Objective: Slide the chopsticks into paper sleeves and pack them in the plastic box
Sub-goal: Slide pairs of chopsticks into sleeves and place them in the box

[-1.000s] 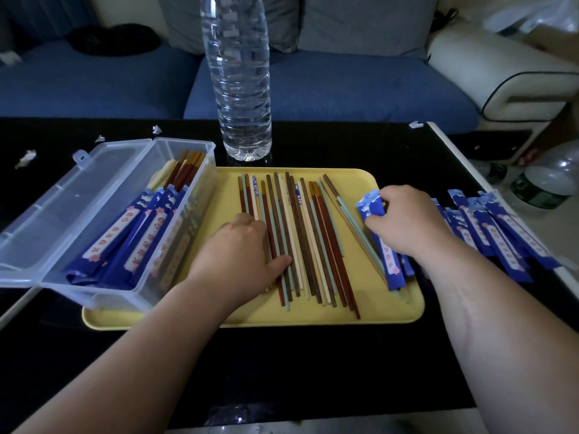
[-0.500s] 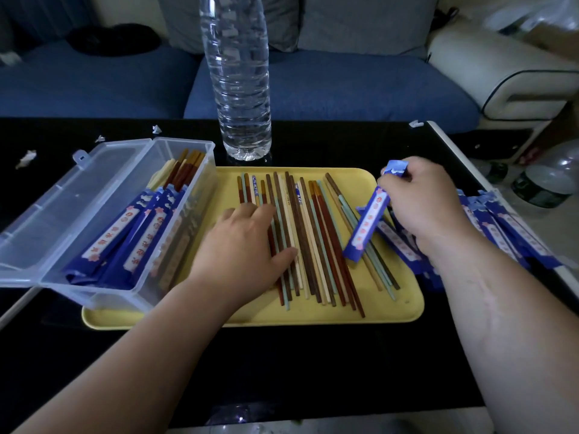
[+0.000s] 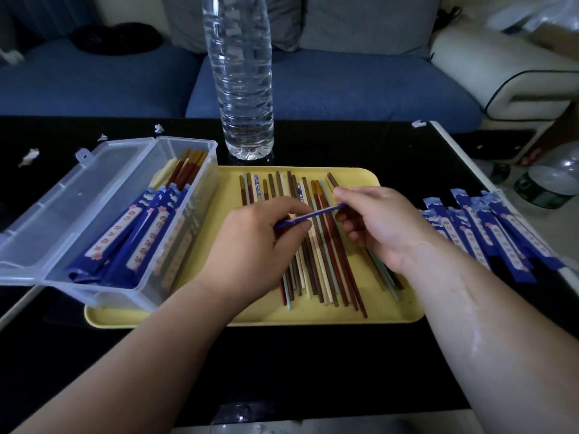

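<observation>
A blue paper sleeve (image 3: 316, 214) hangs edge-on above the yellow tray (image 3: 388, 311), held at both ends. My left hand (image 3: 257, 245) pinches its near-left end and my right hand (image 3: 376, 223) pinches its far-right end. Several loose chopsticks (image 3: 316, 270) in brown, red, cream and pale green lie side by side on the tray beneath the hands. The clear plastic box (image 3: 194, 214) stands open on the tray's left end and holds several sleeved chopsticks (image 3: 138, 239).
A pile of empty blue sleeves (image 3: 495, 233) lies on the black table to the right of the tray. A tall clear water bottle (image 3: 241, 76) stands just behind the tray. The box lid (image 3: 62, 195) lies open to the left. A blue sofa is beyond the table.
My right hand carried one sleeve from the right side to above the tray's middle. My left hand lifted off the chopsticks and took the sleeve's other end.
</observation>
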